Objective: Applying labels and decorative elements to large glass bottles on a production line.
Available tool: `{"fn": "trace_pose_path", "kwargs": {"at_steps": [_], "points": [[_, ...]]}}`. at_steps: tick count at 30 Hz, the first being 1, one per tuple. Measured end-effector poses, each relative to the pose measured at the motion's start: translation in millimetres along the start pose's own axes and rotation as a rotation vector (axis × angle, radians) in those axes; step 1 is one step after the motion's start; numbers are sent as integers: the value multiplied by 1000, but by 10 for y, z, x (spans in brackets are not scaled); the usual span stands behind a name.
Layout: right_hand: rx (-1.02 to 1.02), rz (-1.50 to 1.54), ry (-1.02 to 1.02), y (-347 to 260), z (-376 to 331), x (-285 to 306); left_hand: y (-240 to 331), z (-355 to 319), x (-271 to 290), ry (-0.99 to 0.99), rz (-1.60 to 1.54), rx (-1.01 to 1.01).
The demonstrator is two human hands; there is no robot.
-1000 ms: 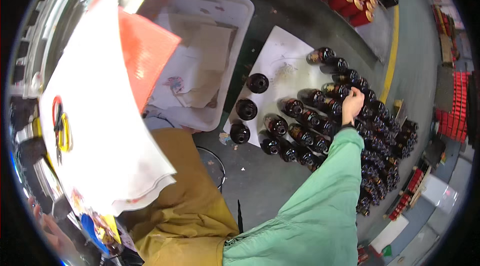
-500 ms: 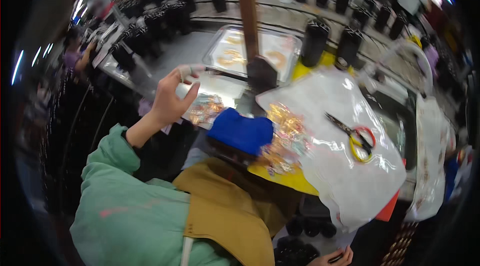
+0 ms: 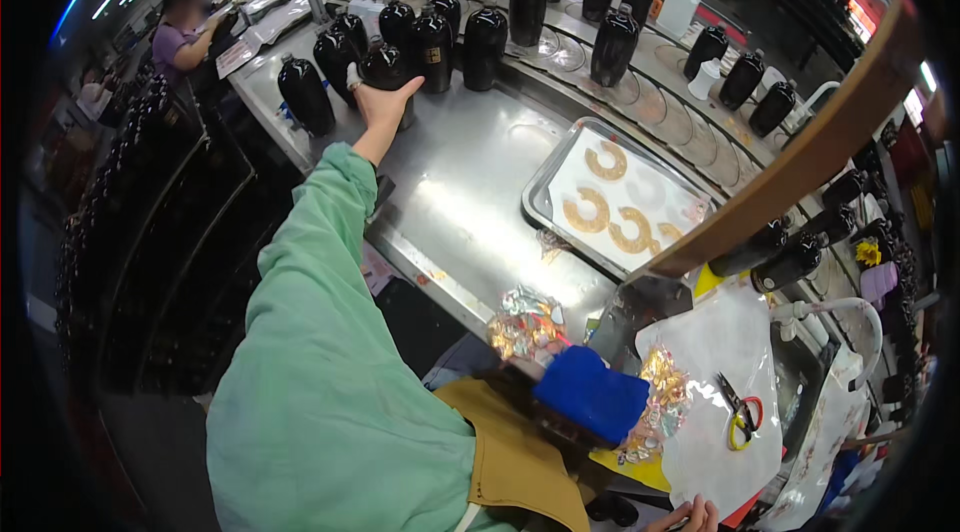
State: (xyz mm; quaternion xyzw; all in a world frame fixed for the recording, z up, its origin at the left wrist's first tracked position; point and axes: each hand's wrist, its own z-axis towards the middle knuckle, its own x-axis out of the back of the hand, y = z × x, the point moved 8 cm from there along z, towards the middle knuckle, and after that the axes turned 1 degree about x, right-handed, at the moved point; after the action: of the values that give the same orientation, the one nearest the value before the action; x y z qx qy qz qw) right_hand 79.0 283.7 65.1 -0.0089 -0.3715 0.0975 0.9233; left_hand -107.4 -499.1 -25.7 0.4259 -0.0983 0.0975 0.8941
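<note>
A glossy black, round-shouldered bottle [image 3: 383,62] stands upright, neck up, on the smooth metal counter [image 3: 470,167]. The left hand [image 3: 382,107] spreads around it, grip unclear; whether the curled right hand [image 3: 692,516] holds anything, I cannot tell.

And here's a loose, pale-green sleeve [image 3: 310,262], roomy at the shoulder, creasing in soft folds all down its length and gathering into a bunched cuff [image 3: 347,164] at the wrist! On the left hand [image 3: 380,110], a whitish wrap [image 3: 353,76] circles one finger. Below, it's a mustard-brown apron [image 3: 520,467], with tiny dark marks near its edge, and a narrow white strip [image 3: 467,518] hanging beside it!
</note>
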Motion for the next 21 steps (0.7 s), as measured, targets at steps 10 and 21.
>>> {"fn": "trace_pose_path", "kwargs": {"at_steps": [10, 21], "points": [[-93, 361, -225, -279, 648, -722, 128, -453, -99, -479, -620, 267], [54, 460, -22, 333, 2715, -1798, 509, -1026, -113, -591, -528, 180]]}}
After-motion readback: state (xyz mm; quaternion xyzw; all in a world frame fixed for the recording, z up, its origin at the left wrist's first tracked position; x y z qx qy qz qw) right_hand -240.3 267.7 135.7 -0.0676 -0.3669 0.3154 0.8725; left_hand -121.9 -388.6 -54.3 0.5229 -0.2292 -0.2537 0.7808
